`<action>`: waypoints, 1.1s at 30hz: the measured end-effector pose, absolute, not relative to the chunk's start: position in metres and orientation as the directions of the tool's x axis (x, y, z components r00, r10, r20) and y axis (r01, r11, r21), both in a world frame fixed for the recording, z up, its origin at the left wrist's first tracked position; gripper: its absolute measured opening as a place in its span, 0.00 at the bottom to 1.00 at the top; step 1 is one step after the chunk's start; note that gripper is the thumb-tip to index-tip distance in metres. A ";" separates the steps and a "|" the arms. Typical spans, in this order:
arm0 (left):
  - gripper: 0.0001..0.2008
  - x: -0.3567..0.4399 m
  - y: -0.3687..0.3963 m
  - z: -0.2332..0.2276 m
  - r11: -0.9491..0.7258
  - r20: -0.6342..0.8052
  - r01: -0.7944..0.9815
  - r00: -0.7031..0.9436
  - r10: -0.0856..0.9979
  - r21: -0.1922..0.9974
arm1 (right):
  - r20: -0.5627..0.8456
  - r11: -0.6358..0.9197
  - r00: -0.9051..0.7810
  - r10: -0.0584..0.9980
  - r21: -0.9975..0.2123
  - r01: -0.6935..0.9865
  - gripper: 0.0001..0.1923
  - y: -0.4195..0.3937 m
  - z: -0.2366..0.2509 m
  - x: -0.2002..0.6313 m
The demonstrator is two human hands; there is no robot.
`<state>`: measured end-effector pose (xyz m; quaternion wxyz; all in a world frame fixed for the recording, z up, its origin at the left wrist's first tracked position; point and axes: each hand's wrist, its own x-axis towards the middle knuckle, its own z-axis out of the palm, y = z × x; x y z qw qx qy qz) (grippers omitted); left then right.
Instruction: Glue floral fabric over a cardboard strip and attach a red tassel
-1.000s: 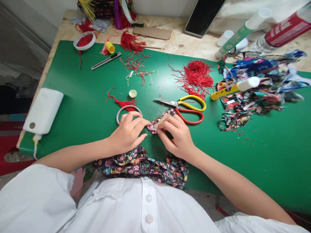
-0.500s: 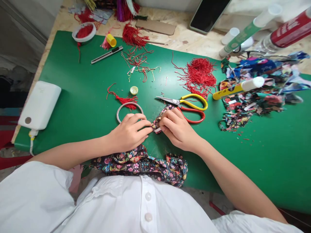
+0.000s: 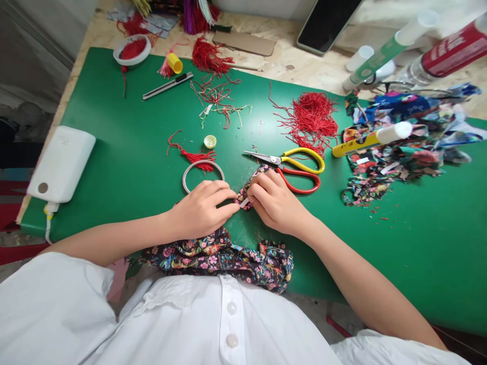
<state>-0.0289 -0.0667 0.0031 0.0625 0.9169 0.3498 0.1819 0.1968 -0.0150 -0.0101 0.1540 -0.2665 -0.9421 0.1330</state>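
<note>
surface: green mat (image 3: 399,243), used as the landmark; everything below is placed relative to it.
left hand (image 3: 200,210): near the mat's front edge, middle; fingers curled shut, the fabric strip pinched at thumb and fingertips.
right hand (image 3: 276,203): just beside the left hand on the mat; fingers closed on the other end of the same strip, a pale bit of backing or tape seen between the two hands.
fabric strip (image 3: 249,186): small floral piece, held between both hands, resting on or just above the mat, centre front.
floral cloth (image 3: 228,256): bigger bunch draped over the mat's front edge, under the wrists.
ring (image 3: 203,172): white hoop flat on the mat, just behind the left hand, touching or nearly so.
tassel (image 3: 196,158): red, on the mat just behind the ring.
scissors (image 3: 292,165): yellow and red handles, on the mat just behind the right hand, blades seemingly apart, pointing left.
red thread pile (image 3: 314,119): mid mat, behind the scissors.
scraps (image 3: 395,147): printed offcuts heaped at the mat's right back, a yellow glue tube (image 3: 371,138) lying on them.
white box (image 3: 61,165): at the mat's left edge, cabled.
risk: strip judged likely to slip or fold crooked if one pinch loosens; loose threads could be caught in any sticky backing; knuckles sit close to the scissors, a nudge or nick is possible.
</note>
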 end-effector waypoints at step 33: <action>0.10 -0.029 -0.069 0.005 -0.757 0.284 0.602 0.702 0.654 0.254 | 0.415 0.772 -0.651 0.636 -0.335 0.540 0.04 -0.020 -0.015 0.193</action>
